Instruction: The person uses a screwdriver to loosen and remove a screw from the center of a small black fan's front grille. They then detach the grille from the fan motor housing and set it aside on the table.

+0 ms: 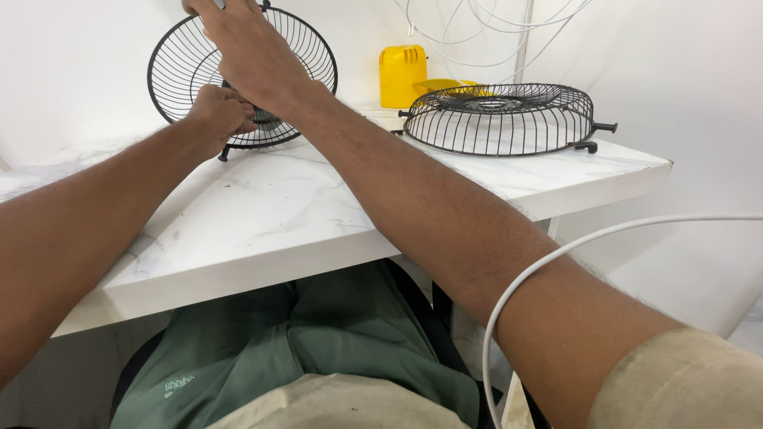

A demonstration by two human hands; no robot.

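A round black wire fan guard (238, 75) stands upright at eleven o'clock on the white marble table (262, 214); the right hand (250, 48) grasps its rim, the left hand (218, 111) pinches its hub.

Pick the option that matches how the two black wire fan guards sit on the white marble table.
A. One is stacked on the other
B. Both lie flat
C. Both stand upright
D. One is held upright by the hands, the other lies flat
D: the left hand and right hand hold the upright fan guard at the back of the table, while the other guard lies flat, apart from it.
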